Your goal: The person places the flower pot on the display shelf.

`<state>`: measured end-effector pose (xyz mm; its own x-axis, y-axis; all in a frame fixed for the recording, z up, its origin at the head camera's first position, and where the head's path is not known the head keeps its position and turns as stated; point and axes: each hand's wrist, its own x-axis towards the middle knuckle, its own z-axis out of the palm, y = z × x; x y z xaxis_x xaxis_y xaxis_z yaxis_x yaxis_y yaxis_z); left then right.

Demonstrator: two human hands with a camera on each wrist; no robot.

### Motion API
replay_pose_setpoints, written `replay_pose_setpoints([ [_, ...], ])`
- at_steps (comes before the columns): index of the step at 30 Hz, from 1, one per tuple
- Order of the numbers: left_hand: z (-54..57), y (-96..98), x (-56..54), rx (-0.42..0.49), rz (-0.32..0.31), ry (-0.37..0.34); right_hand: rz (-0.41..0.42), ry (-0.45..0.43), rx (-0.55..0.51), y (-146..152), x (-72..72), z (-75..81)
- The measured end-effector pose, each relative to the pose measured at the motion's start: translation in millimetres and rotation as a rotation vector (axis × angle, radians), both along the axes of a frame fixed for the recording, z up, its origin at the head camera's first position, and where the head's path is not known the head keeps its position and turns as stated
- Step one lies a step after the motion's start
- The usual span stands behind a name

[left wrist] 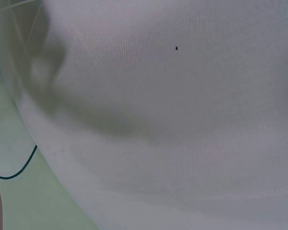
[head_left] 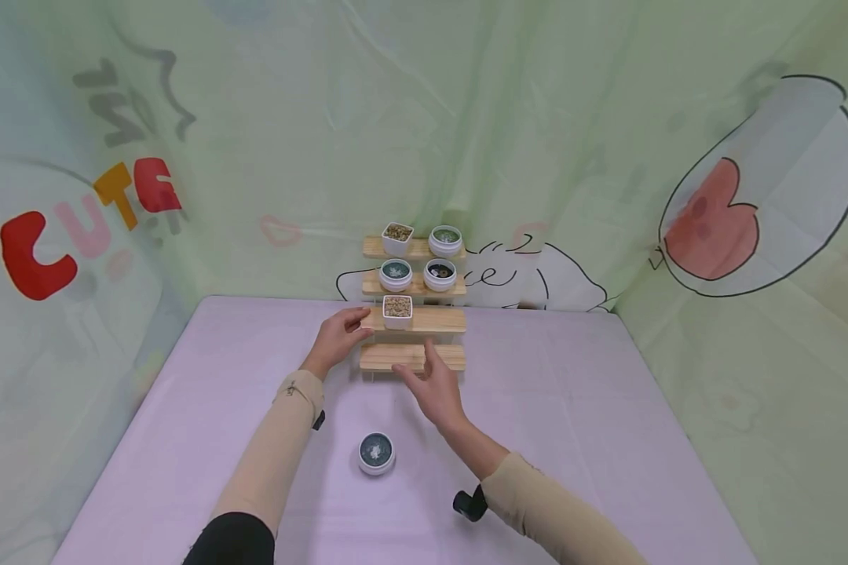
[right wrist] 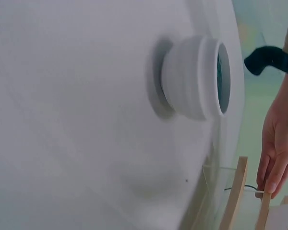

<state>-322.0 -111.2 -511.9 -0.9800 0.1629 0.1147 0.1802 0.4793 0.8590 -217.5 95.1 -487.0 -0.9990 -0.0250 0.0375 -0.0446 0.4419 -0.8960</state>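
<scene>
A tiered wooden shelf (head_left: pixel 438 319) with several boards stands toward the back of the table. My left hand (head_left: pixel 337 339) grips the left end of its second board from the bottom, beside a square white pot (head_left: pixel 397 322) of brown granules. In the right wrist view, the left hand (right wrist: pixel 278 143) has its fingers at the board's end. Over the bottom board, my right hand (head_left: pixel 438 392) is empty, thumb and forefinger spread apart. A round white pot (head_left: pixel 376 471) with a dark teal top sits on the table between the forearms; the right wrist view shows this round pot (right wrist: pixel 185 79) close up.
On the third board are two round white pots, a teal-topped pot (head_left: pixel 396 287) and a dark-filled pot (head_left: pixel 440 287). The top board bears a square pot (head_left: pixel 396 248) and a green-topped round pot (head_left: pixel 446 249). A lilac cloth (head_left: pixel 558 439) covers the table; printed curtains (head_left: pixel 523 141) surround it.
</scene>
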Motion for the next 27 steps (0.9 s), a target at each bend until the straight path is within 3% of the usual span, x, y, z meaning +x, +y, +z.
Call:
replay_pose_setpoints([
  [11,-1.1,-0.2,0.2,0.01,0.002,-0.003,0.074,-0.028,-0.007,4,37.8,-17.4],
  [18,-0.9,0.0,1.0,-0.002,0.006,-0.008,0.108,-0.097,-0.045,4,55.7,-26.0],
  [27,-1.2,0.3,0.1,0.007,0.01,-0.03,0.158,-0.102,0.0,3,73.2,-47.3],
])
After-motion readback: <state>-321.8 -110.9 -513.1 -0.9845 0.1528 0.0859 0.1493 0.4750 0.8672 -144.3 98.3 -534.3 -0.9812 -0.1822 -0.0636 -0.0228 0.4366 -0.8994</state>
